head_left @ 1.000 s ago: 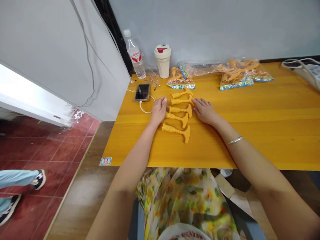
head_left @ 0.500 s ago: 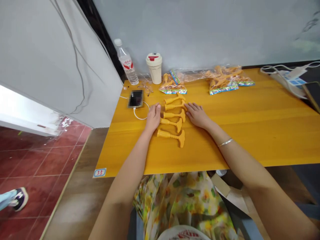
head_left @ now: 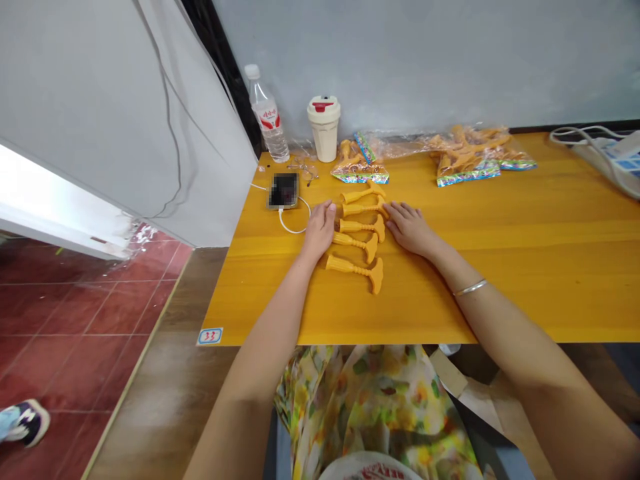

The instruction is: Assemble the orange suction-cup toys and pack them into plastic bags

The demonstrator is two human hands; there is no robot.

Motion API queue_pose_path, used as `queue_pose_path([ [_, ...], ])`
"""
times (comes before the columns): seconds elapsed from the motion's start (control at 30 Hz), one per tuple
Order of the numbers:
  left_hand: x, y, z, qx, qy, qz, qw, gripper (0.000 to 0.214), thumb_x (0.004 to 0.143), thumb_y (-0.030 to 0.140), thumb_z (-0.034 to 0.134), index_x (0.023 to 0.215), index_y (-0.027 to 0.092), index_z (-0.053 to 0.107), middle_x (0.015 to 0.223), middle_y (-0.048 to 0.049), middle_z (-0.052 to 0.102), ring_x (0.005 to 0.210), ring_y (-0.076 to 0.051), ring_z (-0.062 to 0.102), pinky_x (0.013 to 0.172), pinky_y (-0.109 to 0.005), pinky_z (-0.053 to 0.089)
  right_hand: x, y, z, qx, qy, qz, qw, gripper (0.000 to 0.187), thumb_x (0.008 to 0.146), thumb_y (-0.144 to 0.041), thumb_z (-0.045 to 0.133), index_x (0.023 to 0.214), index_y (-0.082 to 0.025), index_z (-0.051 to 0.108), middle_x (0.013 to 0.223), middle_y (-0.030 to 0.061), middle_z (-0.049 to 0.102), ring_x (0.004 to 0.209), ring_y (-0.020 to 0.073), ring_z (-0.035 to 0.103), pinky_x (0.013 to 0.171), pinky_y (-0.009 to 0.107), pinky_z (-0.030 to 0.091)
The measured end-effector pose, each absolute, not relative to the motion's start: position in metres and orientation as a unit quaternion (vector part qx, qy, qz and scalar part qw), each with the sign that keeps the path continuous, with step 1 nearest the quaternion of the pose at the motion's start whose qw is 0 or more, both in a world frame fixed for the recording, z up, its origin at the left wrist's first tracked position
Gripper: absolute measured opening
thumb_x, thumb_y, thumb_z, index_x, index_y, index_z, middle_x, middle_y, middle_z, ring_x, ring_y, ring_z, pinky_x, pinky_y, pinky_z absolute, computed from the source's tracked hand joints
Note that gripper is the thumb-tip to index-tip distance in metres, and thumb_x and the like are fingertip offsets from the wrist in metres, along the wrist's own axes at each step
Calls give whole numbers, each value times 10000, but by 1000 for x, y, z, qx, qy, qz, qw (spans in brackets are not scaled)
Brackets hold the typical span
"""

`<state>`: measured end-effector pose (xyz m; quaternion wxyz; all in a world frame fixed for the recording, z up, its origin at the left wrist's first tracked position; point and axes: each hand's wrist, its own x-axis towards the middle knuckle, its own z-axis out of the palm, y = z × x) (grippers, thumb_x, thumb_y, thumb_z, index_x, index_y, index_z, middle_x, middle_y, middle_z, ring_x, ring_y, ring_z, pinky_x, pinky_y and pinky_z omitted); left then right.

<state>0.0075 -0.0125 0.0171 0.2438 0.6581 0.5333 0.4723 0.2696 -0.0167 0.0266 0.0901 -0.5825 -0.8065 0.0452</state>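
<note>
Head view: left hand (head_left: 319, 230) and right hand (head_left: 411, 229) flank toy hammers (head_left: 354, 227), apart, gripping nothing; the unshifted row keeps its order.

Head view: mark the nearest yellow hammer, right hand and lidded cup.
Nearest yellow hammer (head_left: 356, 269), head view, shaft.
Right hand (head_left: 410, 229), head view, back of hand.
Lidded cup (head_left: 325, 137), head view, side wall.

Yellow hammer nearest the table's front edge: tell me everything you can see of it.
The yellow hammer looks like one-colour plastic: ribbed grip, thinner knobbly shaft, curved crosswise head. It lies on the wooden table, last in a row of five, grip left, head right. The left hand and right hand are clear of it.
</note>
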Motion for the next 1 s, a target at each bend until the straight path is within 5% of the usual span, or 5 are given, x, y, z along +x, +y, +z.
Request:
queue_pose_path([
  [0.67, 7, -14, 19, 646, 525, 485, 267, 606, 975, 679, 364, 1155, 184, 665, 1273, -151, 687, 1270, -258, 592, 1153, -403, 387, 260, -25, 38, -605, -791, 53, 67, 580, 1038, -350, 325, 1589, -173, 361, 1642, 141, 366, 1514, 355, 337, 1190, 625, 305],
  [0.87, 10, -20, 27, 670, 511, 447, 300, 630, 983, 686, 314, 1066, 198, 704, 1046, -112, 741, 1067, -263, 675, 1031, -395, 475, 260, -22, 34, -564, -809, 69, 149, 515, 1007, -296, 383, 1484, -172, 532, 1515, 123, 551, 1419, 310, 482, 1180, 525, 369],
  [1.0, 10, -22, 28, 669, 517, 443, 298, 635, 982, 688, 320, 1117, 198, 699, 1078, -116, 741, 1079, -276, 676, 1031, -414, 479, 257, -21, 32, -536, -818, 74, 195, 456, 999, -287, 411, 1377, -173, 639, 1393, 134, 652, 1306, 265, 590, 1132, 449, 435],
])
